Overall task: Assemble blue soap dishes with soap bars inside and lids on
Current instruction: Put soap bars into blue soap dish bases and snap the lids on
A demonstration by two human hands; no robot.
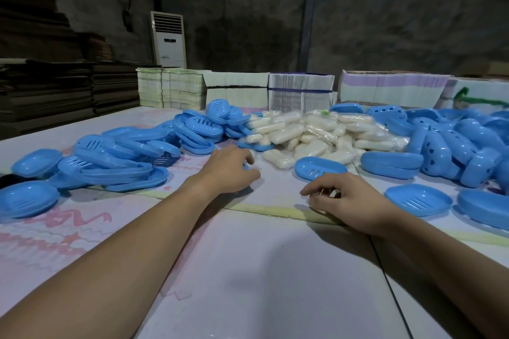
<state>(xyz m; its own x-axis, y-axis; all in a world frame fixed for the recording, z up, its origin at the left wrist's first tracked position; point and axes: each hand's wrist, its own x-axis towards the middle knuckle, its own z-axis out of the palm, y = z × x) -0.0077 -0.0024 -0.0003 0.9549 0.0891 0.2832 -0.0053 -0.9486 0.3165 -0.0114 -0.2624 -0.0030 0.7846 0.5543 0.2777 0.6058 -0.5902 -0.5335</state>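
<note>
Both bare hands rest low on the pale printed table (248,270). The left hand (228,170) curls over a small blue piece, mostly hidden, so its grip cannot be told. The right hand (347,198) has fingers loosely bent, holding nothing. At 12 o'clock lies the heap of wrapped white soap bars (316,129); a slotted blue plastic soap dish (319,168) sits just beyond the right hand. Blue lids (124,154) pile at 10 o'clock, more blue shells (454,146) at 2.

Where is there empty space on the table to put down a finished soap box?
The widest bare patch is the near table, between the two forearms and below the left hand and right hand. A smaller gap lies between the hands. Farther back it is crowded: blue trays left, soap bars in the middle, blue lids right.
</note>
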